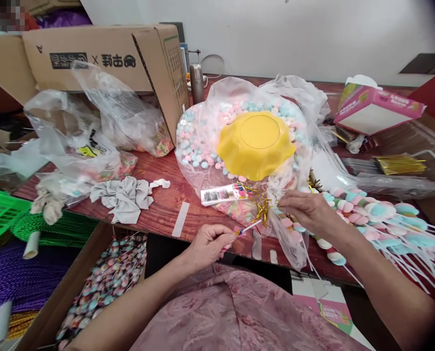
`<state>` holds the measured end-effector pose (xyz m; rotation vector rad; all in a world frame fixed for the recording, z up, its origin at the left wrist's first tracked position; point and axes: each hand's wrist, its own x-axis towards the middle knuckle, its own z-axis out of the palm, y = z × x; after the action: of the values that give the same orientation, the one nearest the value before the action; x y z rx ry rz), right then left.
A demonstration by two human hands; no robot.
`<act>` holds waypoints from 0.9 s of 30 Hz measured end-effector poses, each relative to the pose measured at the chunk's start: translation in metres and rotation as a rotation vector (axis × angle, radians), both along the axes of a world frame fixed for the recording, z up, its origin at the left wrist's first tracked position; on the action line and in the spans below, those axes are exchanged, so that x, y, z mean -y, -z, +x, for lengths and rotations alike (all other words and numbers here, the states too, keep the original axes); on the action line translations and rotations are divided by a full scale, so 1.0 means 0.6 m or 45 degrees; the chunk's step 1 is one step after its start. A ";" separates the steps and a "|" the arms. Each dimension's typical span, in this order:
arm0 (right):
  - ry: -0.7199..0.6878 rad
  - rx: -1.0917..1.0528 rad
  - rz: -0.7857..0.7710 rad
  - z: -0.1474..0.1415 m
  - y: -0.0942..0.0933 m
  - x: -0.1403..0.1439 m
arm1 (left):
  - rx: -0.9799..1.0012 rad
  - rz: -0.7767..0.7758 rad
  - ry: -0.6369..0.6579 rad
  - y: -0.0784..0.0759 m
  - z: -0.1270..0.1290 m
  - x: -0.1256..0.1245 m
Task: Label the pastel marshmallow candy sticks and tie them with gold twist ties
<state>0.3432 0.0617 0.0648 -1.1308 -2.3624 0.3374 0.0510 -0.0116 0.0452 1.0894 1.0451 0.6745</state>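
My left hand (213, 243) is closed around a wrapped candy stick; its white stick (253, 226) points to the right and pink parts peek out under the fingers. Over a small pile of gold twist ties (263, 212), my right hand (308, 209) is pinched, seemingly on one gold twist tie, though the fingertips hide most of it. Behind the ties lies a white printed packet (220, 194). Farther back, a yellow wavy-rimmed bowl (255, 146) sits upside down on a clear bag of pink and blue candies (198, 146).
Skewered marshmallows (381, 214) with white sticks are heaped at the right. A large carton (104, 53) and plastic bags (125, 117) stand at the left, near a grey cloth (125, 195). Below the table edge, a box (44, 319) holds many finished-looking candy skewers (107, 273).
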 end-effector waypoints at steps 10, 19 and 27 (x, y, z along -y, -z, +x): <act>-0.084 -0.238 -0.264 -0.160 -0.009 0.107 | 0.088 0.227 -0.083 0.014 0.043 -0.036; 0.155 -0.458 -0.507 -0.183 0.019 0.100 | 0.104 -0.071 -0.043 0.005 0.015 -0.020; 0.194 -0.328 -0.510 -0.200 0.016 0.098 | -0.076 0.395 -0.102 0.011 0.009 -0.020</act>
<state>0.2229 0.0027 0.0553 -1.3438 -2.0194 0.8746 0.0562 0.0006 0.0384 1.3471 1.0620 0.8944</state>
